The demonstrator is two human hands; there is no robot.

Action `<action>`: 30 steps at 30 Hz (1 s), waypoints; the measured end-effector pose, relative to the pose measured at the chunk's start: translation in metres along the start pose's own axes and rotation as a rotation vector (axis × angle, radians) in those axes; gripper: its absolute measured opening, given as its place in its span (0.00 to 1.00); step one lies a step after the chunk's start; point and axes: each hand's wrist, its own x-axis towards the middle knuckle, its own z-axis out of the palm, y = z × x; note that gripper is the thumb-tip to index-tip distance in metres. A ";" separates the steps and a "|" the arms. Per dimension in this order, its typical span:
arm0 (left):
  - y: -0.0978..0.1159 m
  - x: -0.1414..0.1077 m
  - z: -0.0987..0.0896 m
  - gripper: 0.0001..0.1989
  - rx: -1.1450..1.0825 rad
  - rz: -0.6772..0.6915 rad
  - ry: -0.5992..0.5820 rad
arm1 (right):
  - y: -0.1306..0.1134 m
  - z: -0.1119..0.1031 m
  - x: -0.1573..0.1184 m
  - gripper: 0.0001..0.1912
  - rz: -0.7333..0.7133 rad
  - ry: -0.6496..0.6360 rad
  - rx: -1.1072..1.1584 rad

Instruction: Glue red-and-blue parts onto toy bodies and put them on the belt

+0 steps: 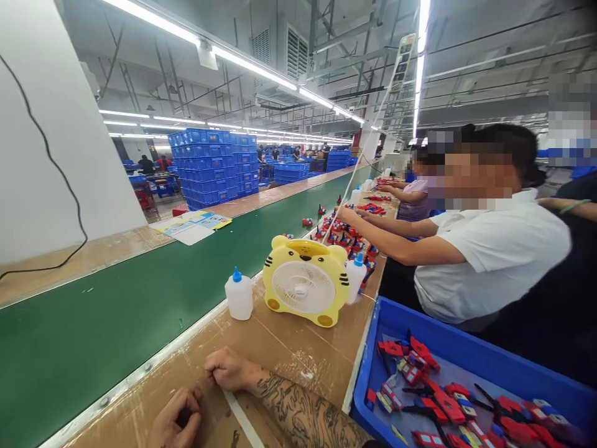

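Note:
My right hand [229, 368] rests on the brown tabletop [270, 342] with its fingers curled closed; whatever they hold, if anything, is hidden. Nearer the bottom edge, my left hand [180, 418] lies with curled fingers and thumb drawn together, and nothing can be made out inside it. A white strip [243, 418] runs along the surface between my hands. Beyond them stand a white bottle with a blue cap [239, 297] and a yellow animal-shaped fan [305, 283].
A blue bin [366, 398] of red and blue parts stands at the right. A green conveyor belt [140, 305] runs along the left. A person in a white shirt [499, 249] handles parts [345, 233] beyond the fan. A second bottle [356, 280] stands beside it.

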 end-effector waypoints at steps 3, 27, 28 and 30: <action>0.013 -0.002 -0.002 0.06 0.036 0.064 -0.024 | -0.005 0.002 -0.004 0.14 0.007 0.036 0.017; 0.062 -0.070 -0.136 0.13 0.895 -0.544 -0.076 | -0.059 0.047 0.074 0.14 -0.010 -0.012 0.002; 0.060 -0.077 -0.147 0.12 0.949 -0.600 -0.092 | -0.073 0.061 0.094 0.12 -0.048 -0.043 0.006; 0.055 -0.085 -0.160 0.10 1.029 -0.678 -0.146 | -0.102 0.093 0.133 0.11 -0.099 -0.080 0.009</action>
